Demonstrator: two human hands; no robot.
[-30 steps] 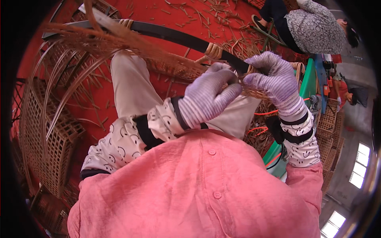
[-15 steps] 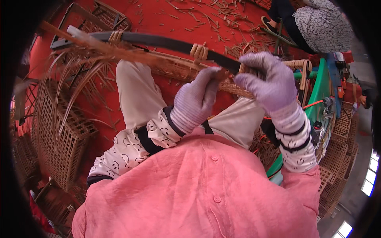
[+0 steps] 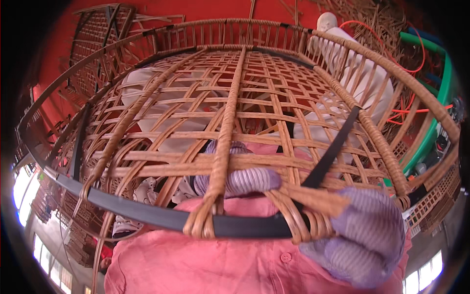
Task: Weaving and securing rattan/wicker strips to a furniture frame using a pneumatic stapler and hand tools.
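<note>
A large woven rattan basket [image 3: 230, 112] with wrapped ribs and a spindled edge fills the view, tilted up before my lap. Its near rim [image 3: 147, 215] is a bare black band, bound in places by rattan loops. My right hand [image 3: 362, 235], in a lilac ribbed glove, is closed at the rim's right part, pinching the end of a flat rattan strip [image 3: 318, 198] that runs over the rim. Behind the weave my left hand [image 3: 249, 181] is partly hidden; its gloved fingers curl against the strips beside the middle rib, near the rim.
Another woven panel [image 3: 98, 44] lies at the far left on the red floor [image 3: 200, 10]. Loose strips [image 3: 377, 29] are heaped at the far right. An orange hose [image 3: 421, 49] and a green-edged stand [image 3: 443, 93] are on the right.
The basket has been turned up from its edge-on position, so its open weave now faces me. My left hand has gone behind the weave; my right has moved down and nearer.
</note>
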